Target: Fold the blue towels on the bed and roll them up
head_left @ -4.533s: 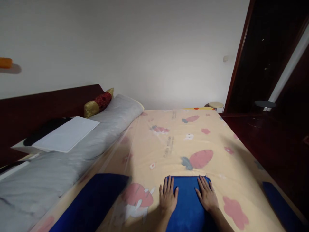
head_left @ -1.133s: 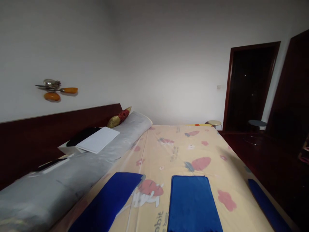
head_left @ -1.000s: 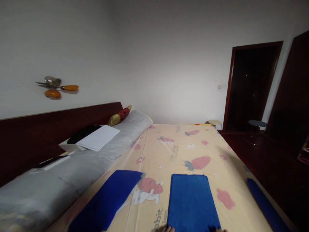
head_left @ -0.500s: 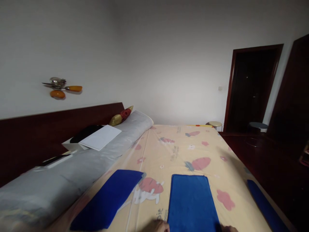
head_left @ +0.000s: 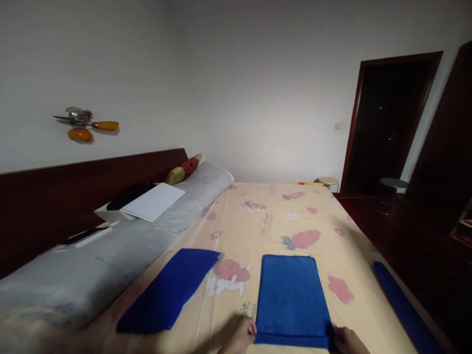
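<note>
A blue rectangular cloth (head_left: 292,295) lies flat on the bed in front of me, with a narrow folded strip along its near edge. My left hand (head_left: 241,334) has its thumb and fingers closed on the near left corner of that strip. At the near right corner, my right hand (head_left: 346,340) grips the edge, its fingertips partly hidden in dark shadow. To the left of my hands is a darker blue cloth (head_left: 165,294), lying flat. Another blue cloth (head_left: 401,307) lies along the right edge of the bed.
A patterned sheet (head_left: 254,226) covers the bed. On the left lies a long grey pillow (head_left: 147,250), bearing a white board-like item (head_left: 155,200), beside the dark headboard (head_left: 92,184). Two stools (head_left: 328,180) and a dark door (head_left: 391,123) are at the far right.
My hands and the near end of the cloth have come further into view as the scene shifted up. A folded strip now shows at the cloth's near edge.
</note>
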Demonstrator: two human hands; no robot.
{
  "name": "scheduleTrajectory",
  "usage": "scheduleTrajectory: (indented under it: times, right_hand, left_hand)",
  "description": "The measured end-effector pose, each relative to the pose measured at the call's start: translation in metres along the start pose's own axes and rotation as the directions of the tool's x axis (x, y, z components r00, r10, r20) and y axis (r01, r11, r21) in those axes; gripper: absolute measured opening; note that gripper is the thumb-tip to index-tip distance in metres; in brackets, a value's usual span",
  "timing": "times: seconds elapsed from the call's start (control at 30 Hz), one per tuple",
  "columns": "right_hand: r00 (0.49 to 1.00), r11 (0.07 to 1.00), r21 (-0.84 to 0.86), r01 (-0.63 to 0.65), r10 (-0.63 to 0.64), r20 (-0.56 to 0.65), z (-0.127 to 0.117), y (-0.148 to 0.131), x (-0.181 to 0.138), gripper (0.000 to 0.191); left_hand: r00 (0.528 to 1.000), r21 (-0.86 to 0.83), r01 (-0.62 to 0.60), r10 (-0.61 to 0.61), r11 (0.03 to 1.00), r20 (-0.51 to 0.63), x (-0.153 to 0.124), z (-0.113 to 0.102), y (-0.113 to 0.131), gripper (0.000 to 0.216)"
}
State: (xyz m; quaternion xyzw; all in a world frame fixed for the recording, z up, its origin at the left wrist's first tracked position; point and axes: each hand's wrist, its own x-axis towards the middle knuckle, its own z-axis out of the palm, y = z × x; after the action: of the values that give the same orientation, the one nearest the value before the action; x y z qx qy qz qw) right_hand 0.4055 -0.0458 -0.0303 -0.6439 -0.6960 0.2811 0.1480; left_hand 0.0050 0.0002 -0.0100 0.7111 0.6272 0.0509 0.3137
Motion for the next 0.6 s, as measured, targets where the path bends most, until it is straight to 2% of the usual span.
scheduleTrajectory:
  times: [0.13, 0.33, 0.6]
  right_hand:
    - [0.998, 0.989, -0.133, -0.068, 0.067, -0.01, 0.009, 0.012, -0.002, 0.029]
    - [0.994, 0.976, -0.19, -0.106, 0.108, -0.001, 0.016, 0.026, -0.002, 0.027]
    - [0.997, 0.975, -0.208, -0.082, 0.08, -0.016, 0.019, 0.03, -0.003, 0.028]
  left_hand:
    - [0.999, 0.091, 0.007, -0.002, 0.996, -0.055, 0.003, 0.008, 0.008, 0.036]
    - [0.994, 0.254, -0.005, 0.033, 0.967, -0.108, -0.004, 0.008, 0.018, 0.038]
    - [0.978, 0.35, -0.164, 0.198, 0.922, -0.062, -0.018, 0.003, 0.029, 0.026]
